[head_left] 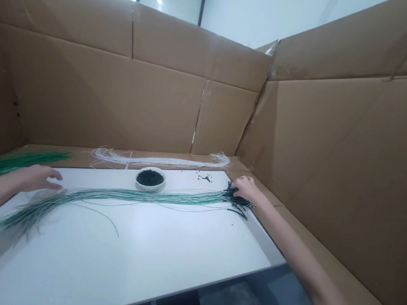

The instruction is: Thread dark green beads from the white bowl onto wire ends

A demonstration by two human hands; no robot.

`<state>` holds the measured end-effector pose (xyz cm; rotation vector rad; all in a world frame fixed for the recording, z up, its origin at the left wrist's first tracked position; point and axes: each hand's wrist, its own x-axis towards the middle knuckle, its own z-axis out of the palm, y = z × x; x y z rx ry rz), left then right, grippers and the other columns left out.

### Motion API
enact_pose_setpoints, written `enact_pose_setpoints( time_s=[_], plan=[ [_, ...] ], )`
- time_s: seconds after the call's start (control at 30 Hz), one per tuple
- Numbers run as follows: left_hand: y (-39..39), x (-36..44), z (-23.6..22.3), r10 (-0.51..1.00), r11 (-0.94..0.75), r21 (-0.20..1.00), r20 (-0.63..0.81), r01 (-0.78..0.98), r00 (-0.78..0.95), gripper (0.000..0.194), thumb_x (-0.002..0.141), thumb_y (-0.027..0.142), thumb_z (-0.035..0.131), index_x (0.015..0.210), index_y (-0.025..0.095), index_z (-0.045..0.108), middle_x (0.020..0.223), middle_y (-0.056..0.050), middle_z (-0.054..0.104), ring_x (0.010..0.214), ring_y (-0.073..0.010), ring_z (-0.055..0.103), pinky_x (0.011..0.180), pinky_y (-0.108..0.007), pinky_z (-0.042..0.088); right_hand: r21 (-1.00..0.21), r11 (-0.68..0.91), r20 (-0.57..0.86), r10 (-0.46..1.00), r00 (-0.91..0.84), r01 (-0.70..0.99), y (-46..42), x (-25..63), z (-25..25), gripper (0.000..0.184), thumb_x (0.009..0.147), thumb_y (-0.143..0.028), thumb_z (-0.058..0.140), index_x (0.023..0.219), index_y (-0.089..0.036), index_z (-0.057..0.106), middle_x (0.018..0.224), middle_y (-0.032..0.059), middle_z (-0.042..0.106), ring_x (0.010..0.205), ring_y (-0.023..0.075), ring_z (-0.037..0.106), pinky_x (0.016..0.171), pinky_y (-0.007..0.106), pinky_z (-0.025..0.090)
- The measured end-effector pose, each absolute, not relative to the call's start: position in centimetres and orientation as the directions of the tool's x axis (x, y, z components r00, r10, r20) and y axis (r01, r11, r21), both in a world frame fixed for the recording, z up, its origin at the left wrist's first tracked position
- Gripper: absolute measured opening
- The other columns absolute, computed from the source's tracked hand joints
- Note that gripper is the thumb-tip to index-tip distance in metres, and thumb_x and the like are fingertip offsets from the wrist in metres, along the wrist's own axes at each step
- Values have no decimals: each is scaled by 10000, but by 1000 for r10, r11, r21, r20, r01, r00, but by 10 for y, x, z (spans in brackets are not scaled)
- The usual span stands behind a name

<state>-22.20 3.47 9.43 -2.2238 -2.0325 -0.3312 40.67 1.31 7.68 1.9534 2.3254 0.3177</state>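
A long bundle of thin green strands (164,197) lies across the white board, fanned out at its left end. Dark beaded tips (238,198) gather at the bundle's right end. My right hand (245,188) is over these dark tips, its fingers bent down among them; what they hold, if anything, is hidden. Over the left part of the bundle is my left hand (41,178), thumb and fingers apart, with nothing between them. Behind the bundle stands a white bowl (149,188) full of small dark beads (150,178).
A bunch of white strands (163,161) lies behind the board (122,264). Green strands (2,164) rest at the far left. Loose dark beads (205,178) are scattered near the board's back right. Tall cardboard walls (92,92) stand behind and at both sides.
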Motion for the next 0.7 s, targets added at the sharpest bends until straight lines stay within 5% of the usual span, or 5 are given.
enact_pose_setpoints(
  time_s=[0.13, 0.23, 0.33, 0.53, 0.7],
  plan=[
    [4, -145, 110, 871, -271, -279, 336, 922, 357, 418, 769, 489, 348, 872, 189, 620, 940, -46, 626, 856, -197, 532, 767, -333, 399, 202, 264, 56, 958, -281, 943, 14, 380, 76, 261, 666, -277, 621, 924, -264, 661, 967, 40, 649, 978, 201, 515, 869, 312, 290],
    [-37, -52, 100, 681, -657, -158, 296, 737, 670, 301, 833, 296, 346, 920, 164, 602, 965, -83, 620, 902, -180, 541, 838, -314, 389, 203, 297, 30, 951, -309, 933, 14, 372, 73, 169, 665, -235, 614, 814, -238, 694, 839, 43, 682, 841, 180, 584, 794, 263, 333],
    [-54, 49, 73, 511, -840, -42, 272, 541, 815, 374, 850, 363, 338, 1131, 168, 489, 1183, -83, 519, 1090, -197, 461, 928, -323, 345, 202, 322, 27, 942, -334, 925, 12, 373, 72, 138, 700, -219, 574, 744, -217, 704, 780, 55, 689, 787, 174, 605, 728, 231, 351],
    [0, 193, 25, 620, -781, 89, 226, 618, 751, 791, 787, 605, 259, 1321, 27, 186, 1399, -182, 145, 1299, -275, 111, 1045, -409, 153, 182, 394, 71, 909, -411, 901, 2, 381, 70, 198, 762, -231, 507, 859, -219, 680, 851, 39, 683, 798, 151, 595, 676, 205, 350],
    [34, 220, 2, 630, -776, 175, 239, 605, 739, 634, 811, 542, 313, 1279, 113, 315, 1316, -146, 364, 1221, -265, 309, 1001, -429, 243, 227, 446, 124, 869, -480, 866, -7, 382, 51, 173, 760, -179, 513, 707, -213, 674, 733, 29, 662, 776, 153, 561, 693, 239, 314]
  ],
)
